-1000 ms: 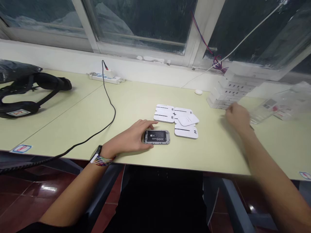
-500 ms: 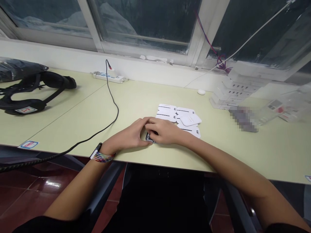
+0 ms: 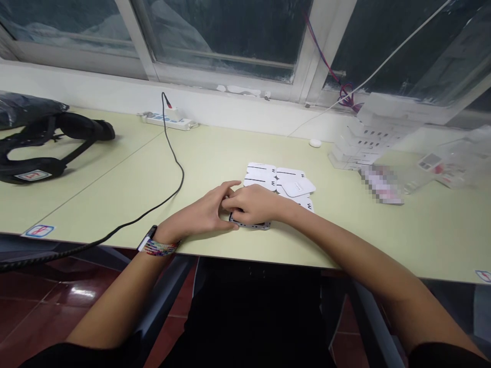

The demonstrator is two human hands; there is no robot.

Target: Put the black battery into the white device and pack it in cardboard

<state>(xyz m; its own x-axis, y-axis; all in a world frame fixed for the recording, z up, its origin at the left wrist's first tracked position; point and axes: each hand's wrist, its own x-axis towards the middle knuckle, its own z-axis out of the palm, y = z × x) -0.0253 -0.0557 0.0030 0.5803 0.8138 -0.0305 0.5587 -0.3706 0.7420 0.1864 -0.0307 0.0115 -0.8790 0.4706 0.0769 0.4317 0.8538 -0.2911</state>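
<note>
A flat, dark-topped piece with a pale rim (image 3: 254,226) lies on the table, mostly covered by my hands. My left hand (image 3: 204,211) curves round its left end, thumb along the near edge and fingers toward the far side. Above it my right hand (image 3: 258,203) is bent, fingertips curled together against the piece's left part. What those fingertips pinch, if anything, is hidden. Just beyond lie several white cards with black lines and a "W" (image 3: 260,180). One loose white rounded-square piece (image 3: 296,187) rests tilted on top of them.
A black cable (image 3: 180,171) runs from a power strip (image 3: 169,121) across the table to my left. A black headset (image 3: 34,166) stands far left. At the right are stacked white boxes (image 3: 360,143), a clear plastic bag (image 3: 445,161) and a small white round object (image 3: 315,143).
My right hand has shifted slightly left and up, so more of the flat piece's near edge and right end shows. My left hand keeps its hold. The camera view has moved slightly.
</note>
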